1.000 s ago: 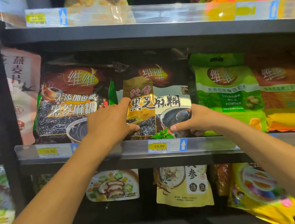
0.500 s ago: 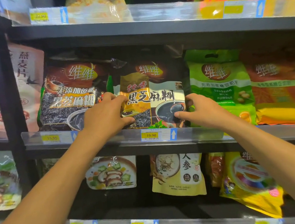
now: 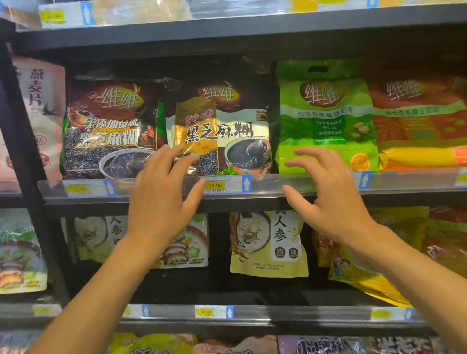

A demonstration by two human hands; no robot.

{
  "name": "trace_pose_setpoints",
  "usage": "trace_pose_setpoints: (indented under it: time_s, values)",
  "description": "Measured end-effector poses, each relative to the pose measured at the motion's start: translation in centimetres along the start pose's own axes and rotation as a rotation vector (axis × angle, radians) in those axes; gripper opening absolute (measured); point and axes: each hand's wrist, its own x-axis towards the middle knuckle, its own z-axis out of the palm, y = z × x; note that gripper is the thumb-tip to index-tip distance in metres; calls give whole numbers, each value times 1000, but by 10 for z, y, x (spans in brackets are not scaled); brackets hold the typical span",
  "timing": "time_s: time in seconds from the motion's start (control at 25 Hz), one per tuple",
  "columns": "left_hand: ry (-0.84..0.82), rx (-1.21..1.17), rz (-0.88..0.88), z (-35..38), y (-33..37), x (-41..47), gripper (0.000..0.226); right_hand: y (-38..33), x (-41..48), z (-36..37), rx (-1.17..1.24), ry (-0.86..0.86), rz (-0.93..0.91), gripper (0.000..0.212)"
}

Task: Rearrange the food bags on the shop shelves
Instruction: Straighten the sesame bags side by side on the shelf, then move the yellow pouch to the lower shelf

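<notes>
Glossy dark plastic bag (image 3: 220,125), gold-panelled, stands upright on a metal shelf (image 3: 244,202); left hand (image 3: 159,203) and right hand (image 3: 328,194) hover before it, fingers spread, gripping nothing.

Glossy plastic sesame bag (image 3: 220,125); matt dark metal shelf (image 3: 238,33); clear plastic price strip (image 3: 286,182).

Before me, the middle shelf (image 3: 258,200) carries four upright bags side by side. From my left: left sesame bag (image 3: 106,130), centre sesame bag (image 3: 220,125), green soybean bag (image 3: 324,115), orange bag (image 3: 430,111).
</notes>
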Motion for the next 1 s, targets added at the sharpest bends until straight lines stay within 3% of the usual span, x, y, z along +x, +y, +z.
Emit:
trace_pose_setpoints:
  time_s: [0.24,0.6,1.0]
  values:
    - [20,7,37,7,40,-83,44,14,-77,-7,63,16,-5,33]
    - [-239,51,-68,22,64,-185,47,11,-165,3,99,-172,117,35]
    - [-404,-2,-106,20,33,-225,54,-17,-221,29,116,-272,385,40]
